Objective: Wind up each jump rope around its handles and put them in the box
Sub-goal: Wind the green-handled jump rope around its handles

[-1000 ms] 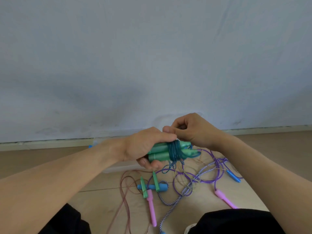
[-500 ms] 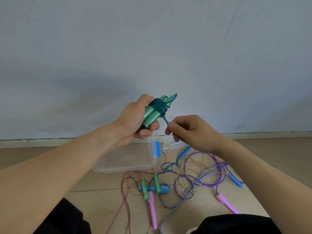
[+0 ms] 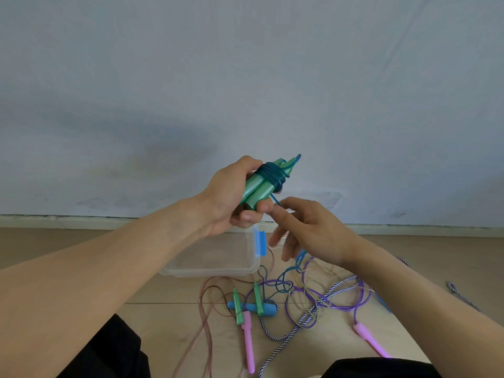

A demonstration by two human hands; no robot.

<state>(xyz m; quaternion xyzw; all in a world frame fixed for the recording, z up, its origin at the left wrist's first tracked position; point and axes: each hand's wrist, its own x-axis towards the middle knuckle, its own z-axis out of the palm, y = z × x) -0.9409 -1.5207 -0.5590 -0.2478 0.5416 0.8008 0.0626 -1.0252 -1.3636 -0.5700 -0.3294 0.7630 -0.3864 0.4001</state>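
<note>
Head view, centre of the frame: my left hand (image 3: 231, 197) grips a pair of green handles (image 3: 259, 190) side by side, tilted with their narrow ends toward the upper right. Dark teal rope (image 3: 274, 174) is wound in several tight turns around their upper part; one loose blue tail (image 3: 275, 199) drops from the coil toward my right hand (image 3: 308, 230). That hand sits just right of and below the bundle, fingers loosely spread and relaxed; its forefinger tip is close to the tail, but whether it touches the cord cannot be made out. The lower ends of the handles are hidden inside my left palm.

Below my hands, a clear plastic box (image 3: 210, 270) with a blue latch (image 3: 261, 241) lies on the wooden floor (image 3: 163, 323); my left wrist covers its far side, and its contents cannot be read through the walls. A second clear piece behind my right hand is mostly hidden.

Lower centre: a tangle of unwound ropes, comprising two small green handles (image 3: 257, 298) lying across a blue handle (image 3: 266, 308), a pink handle (image 3: 249, 347), another pink handle (image 3: 372, 342) at lower right, a purple cord (image 3: 362, 301), a striped blue-and-white rope (image 3: 297, 323), and a brownish translucent cord (image 3: 206, 317). Which cord belongs to which handle is unclear where they overlap. My dark-clothed knees (image 3: 109, 356) cut off the bottom edge.
</note>
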